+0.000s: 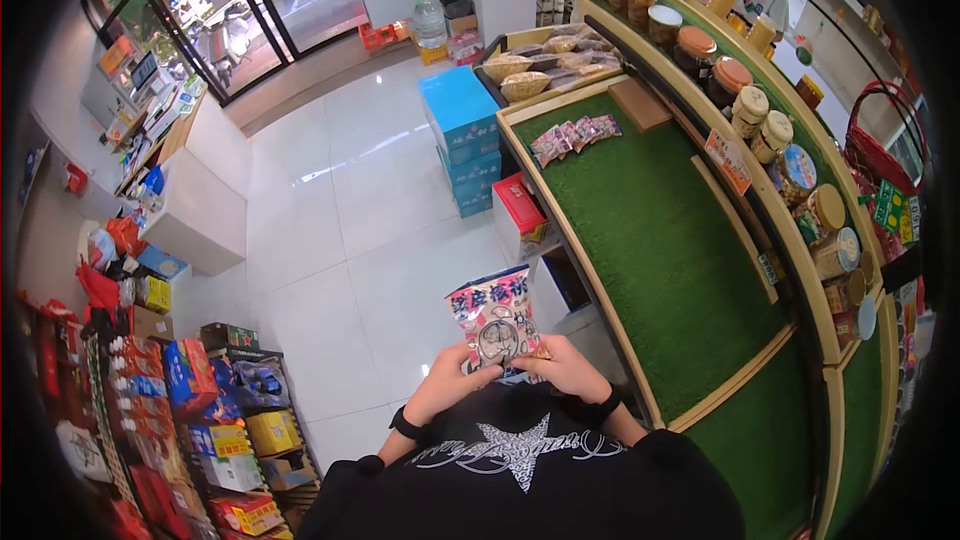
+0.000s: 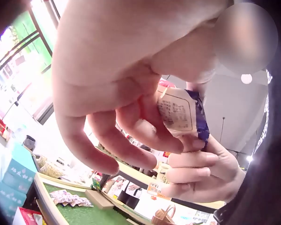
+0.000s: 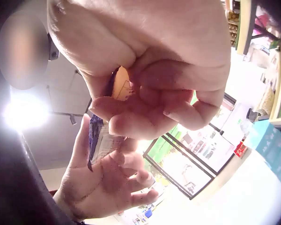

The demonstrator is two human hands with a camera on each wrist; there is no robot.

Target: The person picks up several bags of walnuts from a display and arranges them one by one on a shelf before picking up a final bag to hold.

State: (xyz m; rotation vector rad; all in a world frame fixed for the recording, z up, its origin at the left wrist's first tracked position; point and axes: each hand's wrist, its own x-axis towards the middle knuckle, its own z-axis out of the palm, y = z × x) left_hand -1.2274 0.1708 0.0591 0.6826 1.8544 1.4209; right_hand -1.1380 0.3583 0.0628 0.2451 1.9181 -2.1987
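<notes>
Left hand [image 1: 447, 381] — loose-fingered, seemingly pinching packet [image 1: 495, 315] | right hand [image 1: 568, 371] — curled, pinching too

Black top [image 1: 650, 485], patterned white star [image 1: 522, 451], looping white script [image 1: 588, 447] to either side, black band [image 1: 405, 425] on each wrist

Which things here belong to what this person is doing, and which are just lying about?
Part of the job:
packet, held by left fingers and right fingers
probably other packets and the green mat under them

Just lying about, it seems:
blue boxes, stacked
jars in a row
water jug
</notes>
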